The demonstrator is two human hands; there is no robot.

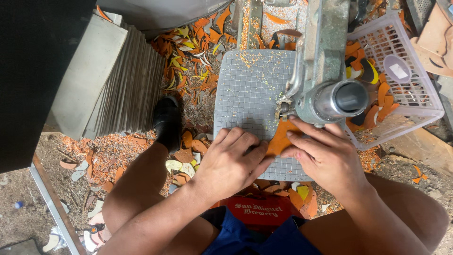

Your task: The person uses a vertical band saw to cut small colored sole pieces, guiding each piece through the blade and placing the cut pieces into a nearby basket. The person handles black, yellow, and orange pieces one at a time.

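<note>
Seated work at a small cutting machine [325, 80], seen from the head camera. We take the grey gridded work plate [245, 89] as landmark. On its near right part, just under the machine's cutting head, lies a flat orange sheet piece [281, 138]. Our left hand [231, 160] rests palm down on the plate's near edge, fingers extended and pressing the piece's left edge; our right hand [323, 153] lies flat on its right side, fingers spread, neither hand clenched. We judge the piece light, thin and somewhat stiff, best held by flat finger pressure near its edges, away from the cutter. Right of the plate stands a white plastic basket [415, 113] of cut shapes; left of it, stacked grey sheets [127, 85]; around it, orange and yellow offcuts [188, 52].
</note>
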